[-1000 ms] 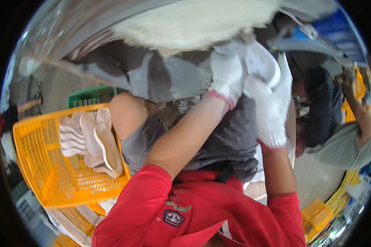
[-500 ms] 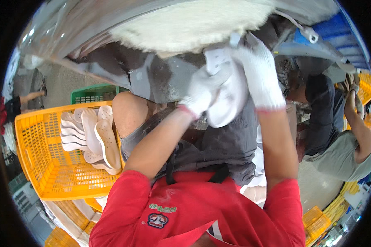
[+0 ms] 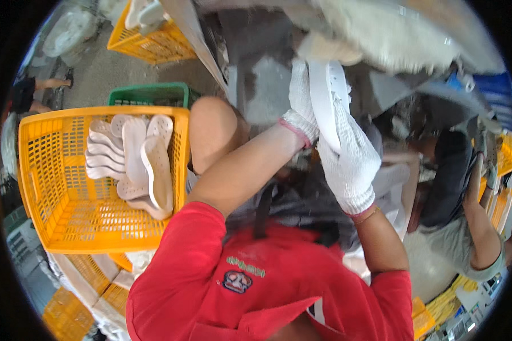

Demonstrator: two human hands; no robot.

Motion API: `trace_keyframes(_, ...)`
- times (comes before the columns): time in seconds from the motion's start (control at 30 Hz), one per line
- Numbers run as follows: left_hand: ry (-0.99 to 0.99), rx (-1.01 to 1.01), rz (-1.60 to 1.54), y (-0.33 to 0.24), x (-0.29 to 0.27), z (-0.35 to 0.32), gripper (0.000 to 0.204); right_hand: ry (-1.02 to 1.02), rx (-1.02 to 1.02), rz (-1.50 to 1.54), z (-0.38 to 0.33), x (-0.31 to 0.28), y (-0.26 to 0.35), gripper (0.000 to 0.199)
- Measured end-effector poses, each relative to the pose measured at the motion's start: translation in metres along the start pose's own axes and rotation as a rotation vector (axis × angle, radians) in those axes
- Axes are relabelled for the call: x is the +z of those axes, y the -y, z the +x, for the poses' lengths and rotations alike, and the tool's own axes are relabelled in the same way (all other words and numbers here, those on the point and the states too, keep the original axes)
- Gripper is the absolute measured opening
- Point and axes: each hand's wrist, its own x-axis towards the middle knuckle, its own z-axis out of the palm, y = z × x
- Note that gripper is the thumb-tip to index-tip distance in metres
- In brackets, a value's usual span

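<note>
A white insole (image 3: 322, 108) is held edge-on near a fluffy white pad (image 3: 401, 37); the gloved right hand (image 3: 350, 162) has its grip closed on the lower part, the gloved left hand (image 3: 301, 94) its grip against the left side. Out to the left, pale insoles (image 3: 135, 156) lie in a yellow basket (image 3: 51, 221), a green crate (image 3: 151, 92) just beyond

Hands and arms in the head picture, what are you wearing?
The left hand and right hand wear white knitted gloves with ribbed cuffs, edged in reddish pink. The forearms are bare below short red sleeves. No cables show on them.
</note>
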Motion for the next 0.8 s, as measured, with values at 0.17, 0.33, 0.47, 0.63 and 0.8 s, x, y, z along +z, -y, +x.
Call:
trace_keyframes(0.17,-0.174,0.299,0.327,-0.011,-0.016,0.046,0.039,0.081,0.214,0.041,0.027,0.011,-0.017,0.047)
trace_keyframes(0.33,-0.104,0.283,0.489,0.008,-0.02,0.024,0.05,-0.048,0.236,0.048,0.019,0.03,-0.03,0.034)
trace_keyframes(0.47,-0.301,0.719,1.116,0.033,-0.017,0.005,0.056,0.241,0.404,-0.201,0.07,0.017,0.003,0.032)
trace_keyframes(0.63,0.014,-0.248,-0.273,0.019,-0.021,0.029,0.053,0.55,0.666,0.476,0.063,-0.031,0.016,0.053)
trace_keyframes(0.8,0.144,-0.069,-0.035,-0.02,-0.007,0.045,0.047,0.251,0.26,0.399,0.039,-0.003,-0.004,0.065)
